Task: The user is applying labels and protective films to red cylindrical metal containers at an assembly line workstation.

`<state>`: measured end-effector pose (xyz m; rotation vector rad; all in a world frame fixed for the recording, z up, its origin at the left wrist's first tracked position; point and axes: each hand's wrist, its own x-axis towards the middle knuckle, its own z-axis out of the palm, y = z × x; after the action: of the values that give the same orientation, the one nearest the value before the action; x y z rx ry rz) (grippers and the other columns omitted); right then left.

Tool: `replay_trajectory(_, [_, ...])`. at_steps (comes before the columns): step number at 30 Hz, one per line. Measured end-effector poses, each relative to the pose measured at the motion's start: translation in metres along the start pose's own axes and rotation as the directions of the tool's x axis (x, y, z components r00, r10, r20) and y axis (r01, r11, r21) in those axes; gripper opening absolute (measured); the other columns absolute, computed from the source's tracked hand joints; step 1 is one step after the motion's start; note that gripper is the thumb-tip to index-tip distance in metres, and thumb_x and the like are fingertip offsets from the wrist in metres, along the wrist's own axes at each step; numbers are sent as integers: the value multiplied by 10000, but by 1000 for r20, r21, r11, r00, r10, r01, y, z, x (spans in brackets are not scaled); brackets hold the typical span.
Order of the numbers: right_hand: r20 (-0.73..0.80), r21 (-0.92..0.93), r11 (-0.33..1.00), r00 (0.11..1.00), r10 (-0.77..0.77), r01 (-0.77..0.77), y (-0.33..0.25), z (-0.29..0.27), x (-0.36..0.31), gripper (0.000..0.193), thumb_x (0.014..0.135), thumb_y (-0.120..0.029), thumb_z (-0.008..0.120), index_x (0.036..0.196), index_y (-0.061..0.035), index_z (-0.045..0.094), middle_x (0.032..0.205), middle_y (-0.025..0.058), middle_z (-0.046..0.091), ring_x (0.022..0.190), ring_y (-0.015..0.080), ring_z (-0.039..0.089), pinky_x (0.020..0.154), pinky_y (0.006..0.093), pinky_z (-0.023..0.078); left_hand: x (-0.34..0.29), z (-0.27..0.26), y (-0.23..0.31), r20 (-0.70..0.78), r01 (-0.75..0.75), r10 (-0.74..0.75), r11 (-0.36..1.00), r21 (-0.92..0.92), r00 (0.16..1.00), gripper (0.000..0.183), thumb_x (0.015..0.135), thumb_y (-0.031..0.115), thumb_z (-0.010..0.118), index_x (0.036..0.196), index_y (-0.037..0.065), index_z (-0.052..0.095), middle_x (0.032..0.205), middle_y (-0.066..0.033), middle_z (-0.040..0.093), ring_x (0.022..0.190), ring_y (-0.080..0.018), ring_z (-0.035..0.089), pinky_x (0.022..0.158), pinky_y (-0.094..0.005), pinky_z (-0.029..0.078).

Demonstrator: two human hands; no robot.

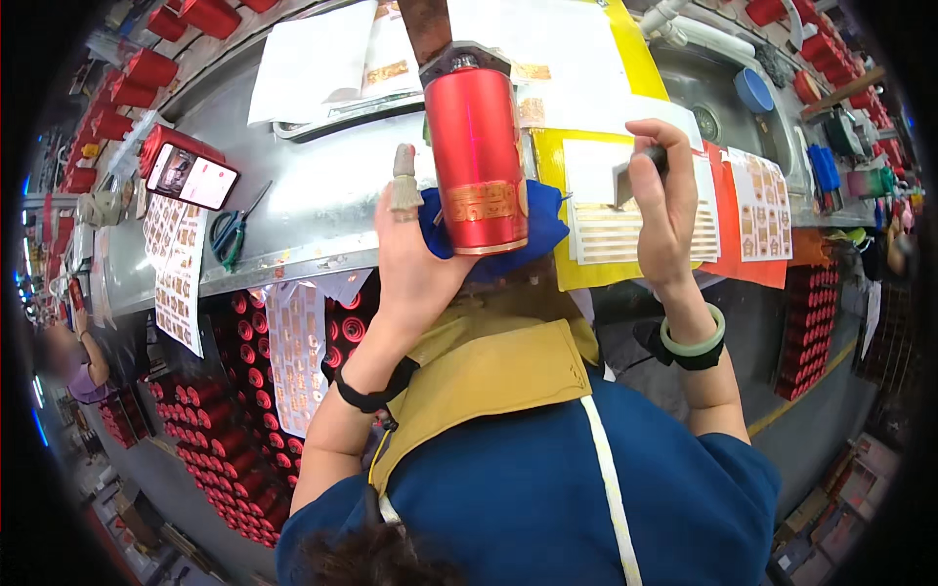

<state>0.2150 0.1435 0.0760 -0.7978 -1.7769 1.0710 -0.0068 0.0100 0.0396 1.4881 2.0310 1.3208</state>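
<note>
A shiny red bottle lies with its dark neck end away from me and its base toward me. A gold patterned decal sits near the base. At the neck is a dark metal bracket; blue cloth shows beneath the bottle. My left hand is against the bottle's left side, its thumb at the base; a pale finger cover is on one finger, others are hidden. My right hand, raised over the decal sheets, pinches a small flat grey scraper-like piece.
Left on the metal bench lie a lit phone, scissors and a decal sheet. A yellow folder and striped sheets lie right, near a sink with a blue bowl. Stacked red bottles stand below. Another person is far left.
</note>
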Motion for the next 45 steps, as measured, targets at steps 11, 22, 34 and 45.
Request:
replay_trajectory(11, [124,-330,930,984,-128,163,6,-1,74,179,983,-180,706,973,-9,655,773,42,507,680,153,442,636,299,372,-1,-6,-3,49,-331,328,939,91,943,885,741,137,895,1502,12,459,1532,-140,523,1340,-369,524,1189,-515,343])
replay_trajectory(22, [249,-756,650,952,178,76,95,-66,150,188,959,-176,675,1067,-34,735,956,184,736,863,373,698,782,435,539,4,-13,-2,96,-355,345,928,117,934,865,744,89,851,1505,-11,453,1512,-178,536,1345,-373,539,1192,-529,339])
replay_trajectory(34, [485,-798,559,790,374,225,121,-97,140,152,891,-160,742,1001,-56,746,950,138,751,909,341,706,809,442,552,0,-9,-6,99,-370,357,909,192,929,827,764,97,819,1489,-52,451,1526,-226,505,1409,-377,497,1189,-554,328])
replay_trajectory(45, [738,-531,582,674,-41,616,109,13,120,300,837,2,662,1115,-93,723,1160,84,693,1022,306,672,844,424,542,-2,-7,1,104,-350,335,914,204,936,856,751,75,823,1508,-40,441,1530,-224,501,1415,-375,493,1187,-541,338])
